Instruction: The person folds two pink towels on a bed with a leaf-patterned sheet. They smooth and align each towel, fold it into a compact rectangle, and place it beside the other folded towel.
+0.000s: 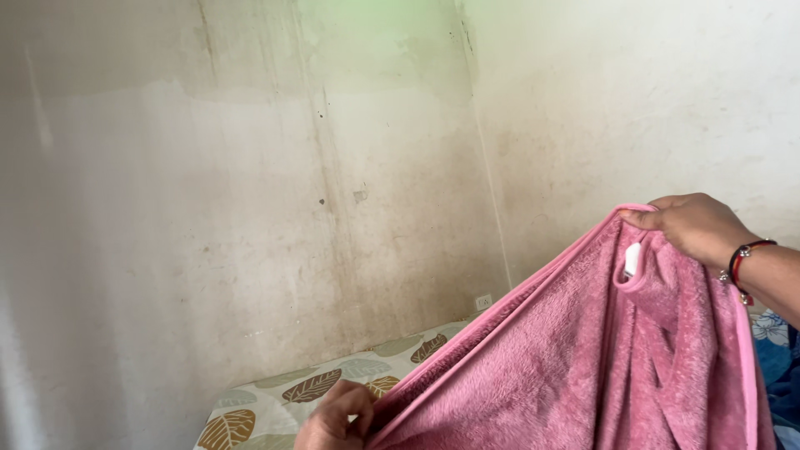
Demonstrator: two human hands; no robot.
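Stretching taut in the head view, the pink blanket [575, 358] has its hemmed edge running upward from the left hand [333, 421], fingers pinched on it, to the right hand [696, 227], fingers gripping the corner.

Right hand [696, 227]: bare, no glove or ring seen. Wrist carries two thin bands, one dark, one red [744, 260], with small metal beads on the underside. Forearm bare, no sleeve in view. Left hand [333, 418]: bare, only partly in frame at the near edge; wrist out of view.
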